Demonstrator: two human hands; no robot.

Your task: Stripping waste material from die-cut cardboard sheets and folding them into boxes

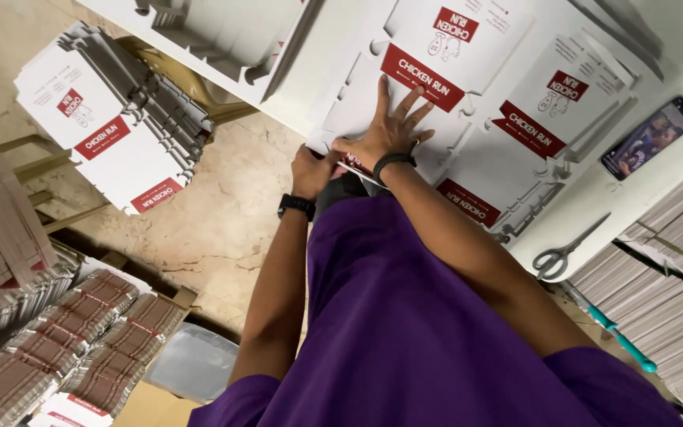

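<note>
Hand (393, 130) on flat white cardboard (357, 111)

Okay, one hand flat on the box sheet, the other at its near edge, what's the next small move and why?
Probably fold the near flap up: the right hand presses the flat cardboard sheet to the table, while the left hand grips its near edge.
</note>
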